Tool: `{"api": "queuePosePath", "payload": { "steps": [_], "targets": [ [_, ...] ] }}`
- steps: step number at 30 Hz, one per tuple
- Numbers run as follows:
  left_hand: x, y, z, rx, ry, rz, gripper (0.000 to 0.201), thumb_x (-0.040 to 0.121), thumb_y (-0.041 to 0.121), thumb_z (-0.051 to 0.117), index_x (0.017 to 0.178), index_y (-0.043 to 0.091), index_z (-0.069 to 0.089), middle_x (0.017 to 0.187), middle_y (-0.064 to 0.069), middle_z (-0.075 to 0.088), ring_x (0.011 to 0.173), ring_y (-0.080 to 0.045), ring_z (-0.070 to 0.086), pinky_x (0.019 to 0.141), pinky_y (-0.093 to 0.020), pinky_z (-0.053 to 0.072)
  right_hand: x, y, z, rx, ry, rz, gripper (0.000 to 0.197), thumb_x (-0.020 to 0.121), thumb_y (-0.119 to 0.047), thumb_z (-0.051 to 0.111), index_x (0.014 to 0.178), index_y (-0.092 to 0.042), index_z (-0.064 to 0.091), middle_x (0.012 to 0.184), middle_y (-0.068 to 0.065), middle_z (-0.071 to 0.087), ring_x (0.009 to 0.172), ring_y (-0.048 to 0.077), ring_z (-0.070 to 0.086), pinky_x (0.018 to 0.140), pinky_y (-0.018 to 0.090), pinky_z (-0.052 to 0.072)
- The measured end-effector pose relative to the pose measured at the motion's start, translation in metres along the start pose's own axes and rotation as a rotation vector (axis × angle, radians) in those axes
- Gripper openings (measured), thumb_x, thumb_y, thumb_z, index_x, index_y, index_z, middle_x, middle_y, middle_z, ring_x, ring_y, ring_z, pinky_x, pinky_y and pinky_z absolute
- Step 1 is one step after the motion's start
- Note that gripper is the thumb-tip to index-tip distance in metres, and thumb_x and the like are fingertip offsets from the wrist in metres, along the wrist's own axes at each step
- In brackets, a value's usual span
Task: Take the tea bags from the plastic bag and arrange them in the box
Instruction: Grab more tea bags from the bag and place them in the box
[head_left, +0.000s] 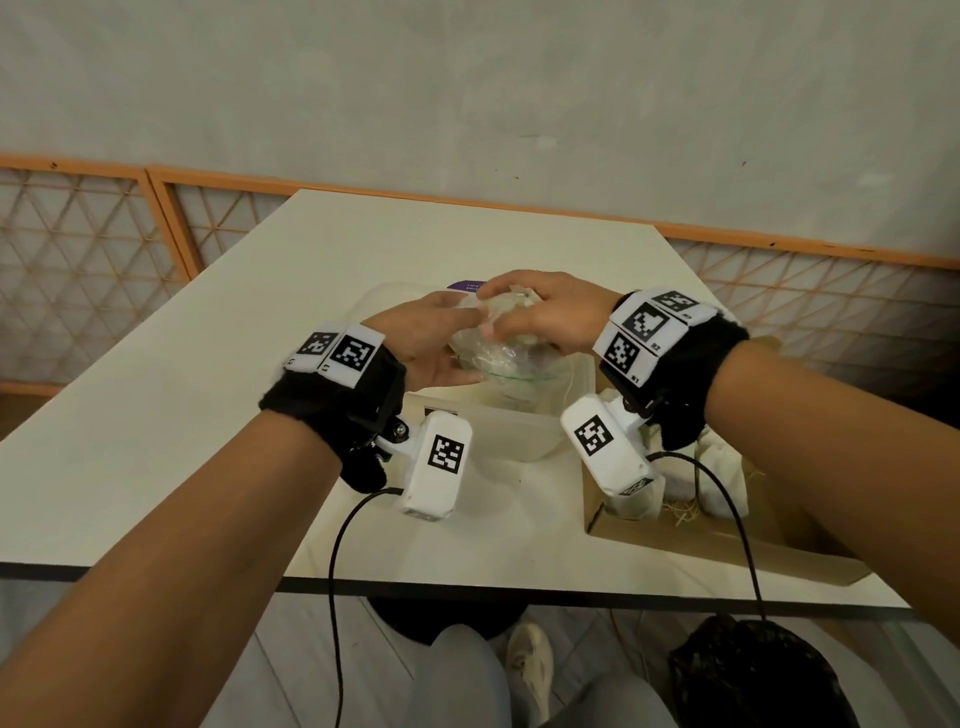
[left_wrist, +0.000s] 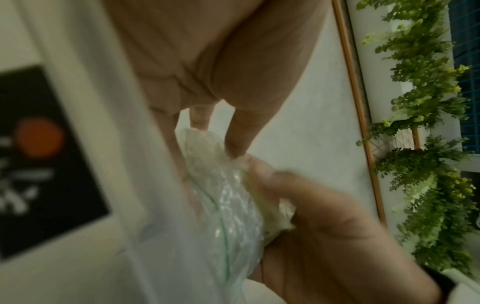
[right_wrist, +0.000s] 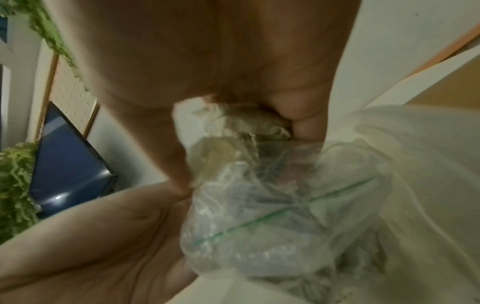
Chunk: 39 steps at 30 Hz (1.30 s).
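Observation:
A clear plastic bag (head_left: 493, 358) with a green zip line is held up over the table between both hands. My left hand (head_left: 452, 338) grips its left side, thumb on the upper edge, and the left wrist view shows the thumb and a finger pinching the bag (left_wrist: 228, 205) at the top. My right hand (head_left: 524, 317) comes in from above, its fingers curled round a pale tea bag (right_wrist: 249, 123) at the bag's mouth (right_wrist: 272, 205). A brown cardboard box (head_left: 727, 540) lies at the right under my right wrist, with white tea bags (head_left: 719, 467) in it.
A translucent plastic tub (head_left: 514, 431) stands right below the bag, and a purple label (head_left: 467, 285) shows behind it. The white table (head_left: 234, 312) ends near my body. An orange lattice fence (head_left: 78, 249) lines the wall behind.

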<state>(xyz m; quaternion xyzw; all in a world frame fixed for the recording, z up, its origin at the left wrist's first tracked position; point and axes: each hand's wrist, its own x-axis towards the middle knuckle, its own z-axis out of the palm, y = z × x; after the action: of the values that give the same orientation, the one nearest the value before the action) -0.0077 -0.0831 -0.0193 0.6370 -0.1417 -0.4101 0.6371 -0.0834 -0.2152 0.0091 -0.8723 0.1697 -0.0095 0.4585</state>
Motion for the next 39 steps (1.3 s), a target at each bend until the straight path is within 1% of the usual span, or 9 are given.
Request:
{"api": "queuePosePath", "payload": {
  "steps": [4,8,15,19,23,25,29,33,39],
  "targets": [
    [-0.001,0.000,-0.002,-0.067,0.052,-0.018,0.023,0.100,0.014,0.047,0.123,0.015,0.047,0.116,-0.012,0.060,0.084,-0.025,0.065,0.063,-0.038,0.059,0.005,0.005,-0.010,0.084,0.082,0.025,0.017,0.077,0.000,0.068,0.085,-0.014,0.071,0.080,0.003,0.063,0.068,0.014,0.059,0.055,0.020,0.054],
    [0.000,-0.001,-0.006,-0.004,0.128,-0.008,0.028,0.098,0.010,0.048,0.126,0.011,0.049,0.122,-0.015,0.059,0.084,-0.025,0.063,0.062,-0.037,0.058,0.005,0.013,-0.030,0.299,0.134,0.088,0.023,0.078,0.006,0.065,0.071,-0.015,0.071,0.084,0.003,0.068,0.083,0.016,0.063,0.063,0.021,0.057],
    [0.005,-0.002,-0.006,0.132,0.223,0.002,0.029,0.095,0.008,0.055,0.123,0.003,0.052,0.124,-0.019,0.058,0.101,-0.033,0.062,0.064,-0.039,0.053,-0.014,0.017,-0.065,0.624,0.225,0.001,0.019,0.083,0.007,0.058,0.081,-0.010,0.065,0.083,0.003,0.064,0.082,0.013,0.061,0.059,0.018,0.054],
    [0.003,0.003,-0.002,0.137,0.324,-0.005,0.010,0.095,0.012,0.055,0.088,0.007,0.051,0.119,-0.019,0.056,0.103,-0.034,0.059,0.078,-0.044,0.053,-0.034,0.015,-0.085,0.635,0.213,-0.023,0.020,0.084,0.006,0.056,0.079,-0.012,0.064,0.078,0.001,0.066,0.075,0.011,0.065,0.058,0.017,0.053],
    [0.006,0.002,0.000,0.548,0.454,0.076,0.049,0.096,0.034,0.052,0.136,0.008,0.042,0.140,-0.012,0.044,0.127,-0.033,0.046,0.103,-0.043,0.041,-0.053,0.027,-0.088,0.611,0.205,0.000,0.021,0.084,0.007,0.055,0.079,-0.011,0.064,0.075,0.001,0.067,0.073,0.011,0.065,0.056,0.017,0.053],
    [0.005,0.002,0.006,0.645,0.583,0.298,0.053,0.094,0.033,0.053,0.140,0.011,0.039,0.143,-0.014,0.041,0.129,-0.031,0.044,0.106,-0.038,0.036,-0.060,0.031,-0.087,0.620,0.208,0.011,0.021,0.084,0.007,0.055,0.080,-0.011,0.064,0.079,0.003,0.067,0.075,0.012,0.065,0.055,0.017,0.053],
    [-0.019,0.005,0.032,0.262,0.605,0.692,0.019,0.092,0.023,0.057,0.110,0.021,0.056,0.109,0.001,0.060,0.097,-0.017,0.062,0.085,-0.033,0.051,-0.067,0.026,-0.089,0.640,0.171,-0.013,0.020,0.085,0.007,0.055,0.082,-0.011,0.064,0.085,0.004,0.066,0.079,0.013,0.065,0.057,0.017,0.054],
    [-0.044,0.003,0.060,-0.264,0.301,0.385,0.017,0.095,0.033,0.053,0.092,0.018,0.060,0.090,0.002,0.065,0.080,-0.012,0.063,0.061,-0.022,0.049,-0.065,-0.002,-0.088,0.668,0.090,-0.092,0.020,0.085,0.007,0.053,0.084,-0.010,0.064,0.079,0.002,0.067,0.072,0.010,0.067,0.059,0.019,0.055],
    [-0.037,-0.008,0.059,-0.689,0.046,0.067,0.060,0.087,0.063,0.046,0.118,0.014,0.060,0.121,-0.012,0.057,0.112,-0.034,0.053,0.092,-0.048,0.047,-0.052,-0.057,-0.081,0.728,-0.103,-0.183,0.020,0.086,0.005,0.051,0.084,-0.011,0.062,0.080,0.003,0.067,0.074,0.013,0.067,0.056,0.017,0.053]
  ]
}}
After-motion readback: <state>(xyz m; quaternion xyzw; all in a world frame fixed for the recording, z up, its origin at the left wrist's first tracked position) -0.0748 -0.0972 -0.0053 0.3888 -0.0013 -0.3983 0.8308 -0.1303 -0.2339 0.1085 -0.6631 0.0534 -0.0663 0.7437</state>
